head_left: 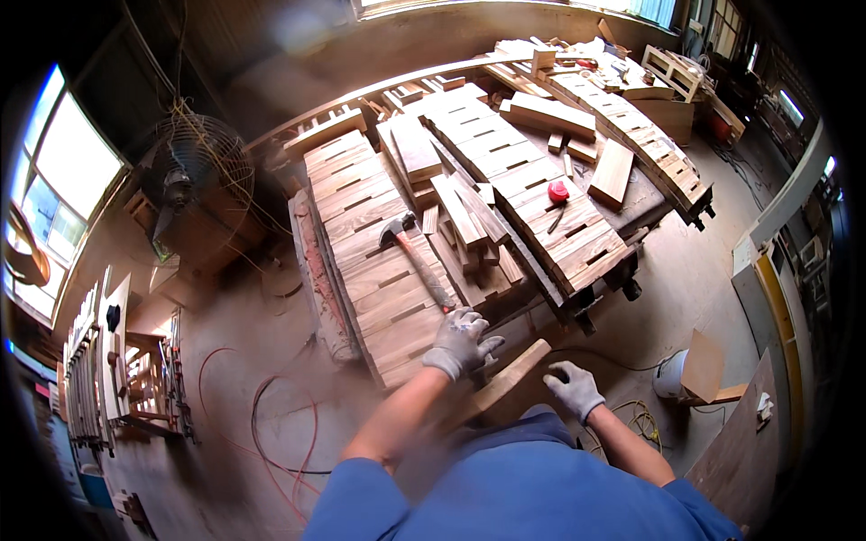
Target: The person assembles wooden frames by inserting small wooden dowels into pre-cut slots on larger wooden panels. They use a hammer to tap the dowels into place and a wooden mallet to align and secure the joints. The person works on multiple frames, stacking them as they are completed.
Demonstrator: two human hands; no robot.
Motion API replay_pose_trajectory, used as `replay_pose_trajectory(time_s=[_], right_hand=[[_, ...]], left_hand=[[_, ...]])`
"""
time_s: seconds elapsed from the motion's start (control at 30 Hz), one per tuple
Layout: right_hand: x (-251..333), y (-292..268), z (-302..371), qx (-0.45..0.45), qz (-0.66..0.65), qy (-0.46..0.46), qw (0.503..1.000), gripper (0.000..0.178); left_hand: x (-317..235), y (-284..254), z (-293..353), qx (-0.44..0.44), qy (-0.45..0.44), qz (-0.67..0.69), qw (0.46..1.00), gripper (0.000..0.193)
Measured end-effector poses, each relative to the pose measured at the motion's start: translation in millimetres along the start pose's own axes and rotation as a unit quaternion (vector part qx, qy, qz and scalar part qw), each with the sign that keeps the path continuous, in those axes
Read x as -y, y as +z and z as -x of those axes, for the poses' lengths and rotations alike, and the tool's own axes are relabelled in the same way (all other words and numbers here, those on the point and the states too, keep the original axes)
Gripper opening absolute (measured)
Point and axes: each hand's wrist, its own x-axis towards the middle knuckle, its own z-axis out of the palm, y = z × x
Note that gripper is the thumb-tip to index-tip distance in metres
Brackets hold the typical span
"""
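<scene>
My left hand [458,343], in a pale work glove, is at the near end of a slatted wooden panel [383,270]. Its fingers are spread, with the thumb apart. Just beyond the fingertips lies a claw hammer [420,266], head pointing away; whether the glove touches its handle end is unclear. My right hand [575,389], also gloved, hangs open to the right with nothing in it. Between the two hands a narrow wooden strip [512,374] slants up in front of my body, its lower end hidden. The right hand is apart from it.
A second slatted panel [532,180] carries a red round object [557,191]. Loose wood blocks [465,212] lie between the panels. A caged fan [203,167] stands at left, hoses [262,424] trail across the floor, and a white bucket [669,375] is at right.
</scene>
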Motion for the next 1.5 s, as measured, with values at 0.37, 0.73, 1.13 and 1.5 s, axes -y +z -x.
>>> replay_pose_trajectory(time_s=[0.37, 0.73, 1.13, 1.5], right_hand=[[161.6, -34.5, -246.0, -0.093, 0.087, -0.183, 0.975, 0.088], [127.0, 28.7, -401.7, 0.167, -0.135, 0.041, 0.976, 0.069], [81.7, 36.4, -413.1, 0.219, -0.249, 0.039, 0.943, 0.035], [82.7, -18.0, -312.9, 0.14, -0.421, 0.072, 0.893, 0.046]], left_hand=[[3.4, 4.4, -0.3, -0.217, -0.142, -0.061, 0.964, 0.036], [-8.8, 1.7, -1.4, -0.153, -0.238, -0.141, 0.949, 0.043], [-3.2, -18.9, -70.8, -0.141, -0.247, -0.071, 0.956, 0.06], [28.0, 1.9, -212.4, -0.055, -0.509, 0.056, 0.857, 0.112]])
